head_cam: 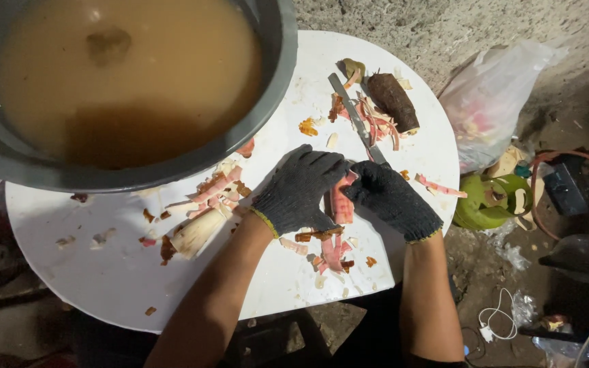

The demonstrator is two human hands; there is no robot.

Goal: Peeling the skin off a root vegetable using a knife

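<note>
Both hands wear dark grey knitted work gloves with a coarse, ribbed weave. The left hand (299,191) and the right hand (388,197) each have a glove ending at the wrist in a thin yellowish trimmed cuff. Above the cuffs the forearms are bare, without sleeves.

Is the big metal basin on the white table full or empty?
Nearly full. The metal basin holds cloudy brown liquid close to its rim, with one dark piece floating near the top.
</note>
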